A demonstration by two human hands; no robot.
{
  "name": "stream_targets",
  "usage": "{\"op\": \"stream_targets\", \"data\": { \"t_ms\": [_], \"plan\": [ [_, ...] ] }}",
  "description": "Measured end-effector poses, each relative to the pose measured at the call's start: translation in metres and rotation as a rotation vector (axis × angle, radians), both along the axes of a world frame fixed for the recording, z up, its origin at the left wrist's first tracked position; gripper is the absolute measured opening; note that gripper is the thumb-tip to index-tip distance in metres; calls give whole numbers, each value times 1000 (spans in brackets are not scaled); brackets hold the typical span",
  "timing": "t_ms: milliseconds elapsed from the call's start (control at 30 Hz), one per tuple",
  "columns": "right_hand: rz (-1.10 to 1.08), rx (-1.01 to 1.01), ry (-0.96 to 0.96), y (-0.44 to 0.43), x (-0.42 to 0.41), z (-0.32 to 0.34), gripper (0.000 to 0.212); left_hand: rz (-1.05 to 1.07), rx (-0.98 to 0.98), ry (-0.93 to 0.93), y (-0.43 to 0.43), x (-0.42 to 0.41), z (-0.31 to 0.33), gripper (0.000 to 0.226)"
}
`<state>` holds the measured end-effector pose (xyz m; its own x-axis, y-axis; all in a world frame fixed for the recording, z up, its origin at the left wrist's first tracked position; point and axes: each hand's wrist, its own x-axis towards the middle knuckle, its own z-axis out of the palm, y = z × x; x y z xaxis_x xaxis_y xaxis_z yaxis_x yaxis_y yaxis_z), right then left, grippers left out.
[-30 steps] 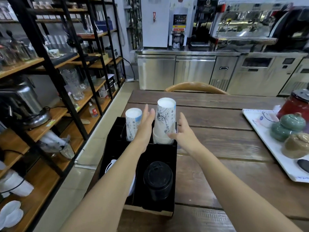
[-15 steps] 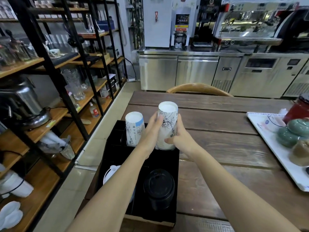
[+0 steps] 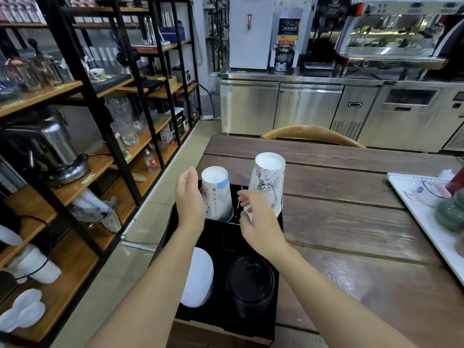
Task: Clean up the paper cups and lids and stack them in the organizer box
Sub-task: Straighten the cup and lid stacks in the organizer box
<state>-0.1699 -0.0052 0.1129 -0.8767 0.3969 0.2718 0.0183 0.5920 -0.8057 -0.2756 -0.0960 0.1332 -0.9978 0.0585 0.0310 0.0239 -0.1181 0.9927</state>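
Observation:
A black organizer box [image 3: 223, 237] sits at the left corner of the wooden table [image 3: 351, 222]. A short stack of upside-down printed paper cups [image 3: 217, 194] stands in its far left compartment. A taller, slightly tilted stack [image 3: 268, 182] stands in the far right one. White lids [image 3: 198, 280] fill the near left compartment and black lids [image 3: 249, 285] the near right. My left hand [image 3: 189, 197] is open, palm against the left side of the short stack. My right hand [image 3: 253, 222] hovers open between the two stacks, in front of the tall stack's base.
A white tray [image 3: 416, 209] with green teapots [image 3: 452, 214] lies at the table's right edge. A wooden chair back [image 3: 311, 133] stands behind the table. Black-framed shelves [image 3: 88, 146] with glassware and appliances line the left side. Steel counters run along the back.
Both hands closed on the tall stack, then let go of it and shifted left. The left hand now lies by the short stack, the right between the stacks.

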Motion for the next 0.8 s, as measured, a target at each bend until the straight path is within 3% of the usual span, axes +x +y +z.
{"op": "stream_targets", "data": {
  "t_ms": [100, 200, 433, 633, 800],
  "plan": [
    [59, -144, -98, -10, -18, 6, 56, -192, -30, -155, -6, -20, -6, 58],
    [133, -308, -171, -21, -33, 5, 71, -303, -12, -233, -9, -32, -4, 65],
    [91, -371, -288, -32, -59, -22, 102, -551, -118, -217, -12, -30, -2, 48],
    [91, -403, -335, -25, -72, -23, 135, -513, -177, -118, -20, -30, -14, 62],
    [14, -393, -332, -9, -80, -19, 129, -511, -193, -83, -19, -22, -16, 51]
  ]
}}
